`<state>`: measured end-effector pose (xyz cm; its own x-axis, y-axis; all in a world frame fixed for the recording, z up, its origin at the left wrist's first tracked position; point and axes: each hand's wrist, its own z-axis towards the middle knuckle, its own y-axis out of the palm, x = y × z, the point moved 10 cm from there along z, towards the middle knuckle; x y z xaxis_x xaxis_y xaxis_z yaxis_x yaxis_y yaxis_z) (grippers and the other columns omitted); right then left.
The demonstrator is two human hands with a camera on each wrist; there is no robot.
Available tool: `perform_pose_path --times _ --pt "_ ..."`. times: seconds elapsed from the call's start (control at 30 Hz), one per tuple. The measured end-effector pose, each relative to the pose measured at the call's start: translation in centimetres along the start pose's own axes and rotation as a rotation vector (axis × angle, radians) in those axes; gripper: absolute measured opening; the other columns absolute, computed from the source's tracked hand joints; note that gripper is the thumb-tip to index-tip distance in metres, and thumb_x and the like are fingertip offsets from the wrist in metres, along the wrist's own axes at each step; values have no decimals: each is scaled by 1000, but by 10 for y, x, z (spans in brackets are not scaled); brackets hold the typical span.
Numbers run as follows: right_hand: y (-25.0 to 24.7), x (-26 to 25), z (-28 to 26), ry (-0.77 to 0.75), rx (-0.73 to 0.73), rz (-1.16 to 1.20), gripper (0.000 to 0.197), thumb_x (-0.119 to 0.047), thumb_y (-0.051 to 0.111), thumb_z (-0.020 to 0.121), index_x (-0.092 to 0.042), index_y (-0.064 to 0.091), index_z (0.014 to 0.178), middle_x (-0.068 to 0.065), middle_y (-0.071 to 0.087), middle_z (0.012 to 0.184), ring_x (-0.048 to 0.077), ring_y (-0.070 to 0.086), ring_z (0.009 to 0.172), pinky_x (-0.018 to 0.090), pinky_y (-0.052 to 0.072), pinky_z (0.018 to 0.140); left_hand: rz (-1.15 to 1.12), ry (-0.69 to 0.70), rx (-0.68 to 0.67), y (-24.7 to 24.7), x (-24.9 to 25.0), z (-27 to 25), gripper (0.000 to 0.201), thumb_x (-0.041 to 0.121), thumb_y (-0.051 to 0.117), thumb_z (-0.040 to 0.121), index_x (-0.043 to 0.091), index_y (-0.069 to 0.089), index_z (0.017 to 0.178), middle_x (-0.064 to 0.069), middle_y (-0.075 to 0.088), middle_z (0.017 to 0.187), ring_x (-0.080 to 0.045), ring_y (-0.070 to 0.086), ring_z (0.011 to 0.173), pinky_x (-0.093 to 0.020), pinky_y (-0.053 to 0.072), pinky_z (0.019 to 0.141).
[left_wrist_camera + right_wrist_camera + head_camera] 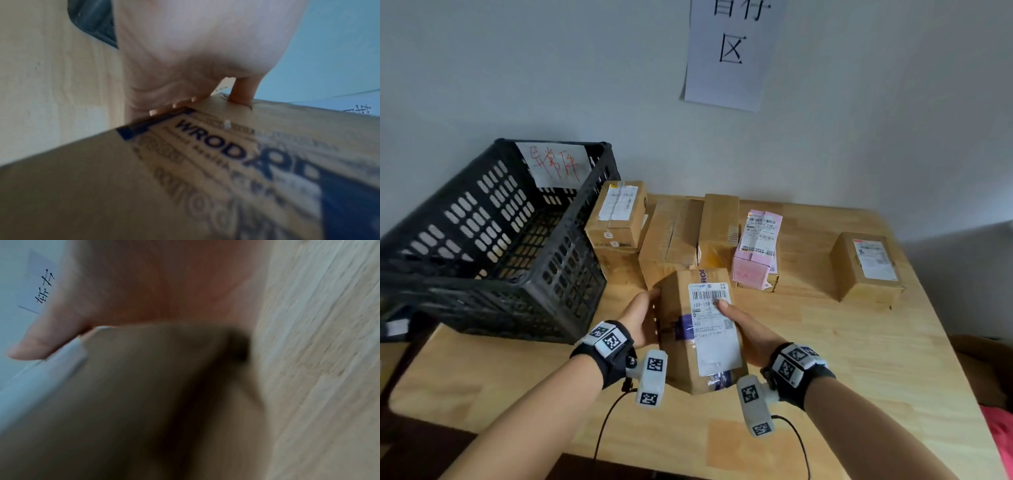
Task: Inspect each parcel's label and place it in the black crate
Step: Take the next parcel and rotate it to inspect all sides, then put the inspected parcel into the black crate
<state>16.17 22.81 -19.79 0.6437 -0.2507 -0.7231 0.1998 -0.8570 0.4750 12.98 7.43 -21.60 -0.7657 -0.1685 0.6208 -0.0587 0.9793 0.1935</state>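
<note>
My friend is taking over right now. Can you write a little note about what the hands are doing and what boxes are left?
Left hand: grips the held parcel on its left side.
Right hand: grips its right side, thumb on the white label.
Held above the wooden table, label up, being read.
Black crate, at left: no parcels seen inside.
Left: crate this one, then the cardboard boxes, pink parcel and lone box.

A wooden table [859, 359] stands against a pale wall [517, 68] bearing a handwritten paper sign [732, 51].
</note>
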Motion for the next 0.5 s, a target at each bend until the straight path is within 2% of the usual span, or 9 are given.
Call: perform_pose_path --times 0.1,0.17,0.2,0.3,0.37,0.4,0.43,0.47,0.5 --pt "5 -6 -3 -29 -21 -35 44 -35 59 88 -10 54 124 12 68 116 21 69 98 29 56 76 -75 64 -20 -8 9 -14 54 34 50 88 9 49 136 -17 53 126 -34 53 116 -45 43 94" --pt "13 -8 -3 -33 -43 -63 37 -31 57 87 -13 56 119 9 71 109 19 70 94 28 57 75 -170 127 -22 -16 13 -22 55 30 46 88 6 46 138 -21 51 133 -37 50 121 -46 40 98" --pt "15 -11 -2 -45 -45 -86 35 -30 57 86 -14 57 117 7 72 107 18 70 93 28 57 75 -194 156 -36 -16 16 -25 51 29 42 90 5 49 134 -22 54 130 -37 52 118 -46 40 98" --pt "30 -14 0 -70 -76 -178 41 -33 64 84 -16 55 119 6 72 110 19 70 97 29 56 80 -299 237 -78 -18 19 -38 38 24 36 89 8 65 107 -17 67 98 -31 64 90 -41 45 83" --pt "37 -17 3 -79 -90 -206 38 -33 63 86 -16 56 120 6 71 110 19 69 98 29 56 80 -371 269 -85 -26 25 -50 35 26 41 75 9 72 77 -12 64 75 -26 64 68 -35 42 72" --pt "40 -19 4 -81 -88 -193 37 -32 61 86 -16 56 119 6 72 109 19 70 97 29 56 78 -400 280 -93 -31 28 -55 37 29 42 69 9 71 76 -10 59 73 -25 60 66 -32 40 71" --pt "38 -20 6 -83 -82 -178 38 -32 60 86 -16 57 119 6 72 109 19 70 97 29 57 77 -408 294 -114 -36 34 -59 44 32 42 65 10 70 89 -9 57 79 -25 57 73 -34 40 77" --pt "34 -22 6 -85 -66 -168 39 -32 60 85 -15 57 120 7 72 110 19 70 97 29 57 78 -379 293 -121 -39 37 -60 52 35 44 65 11 66 105 -9 57 88 -26 55 84 -42 40 88" --pt "32 -24 7 -86 -56 -178 39 -32 61 85 -15 57 120 7 71 110 20 70 98 31 56 80 -323 288 -141 -42 42 -61 55 38 46 67 12 62 114 -9 59 95 -28 53 92 -51 37 96"
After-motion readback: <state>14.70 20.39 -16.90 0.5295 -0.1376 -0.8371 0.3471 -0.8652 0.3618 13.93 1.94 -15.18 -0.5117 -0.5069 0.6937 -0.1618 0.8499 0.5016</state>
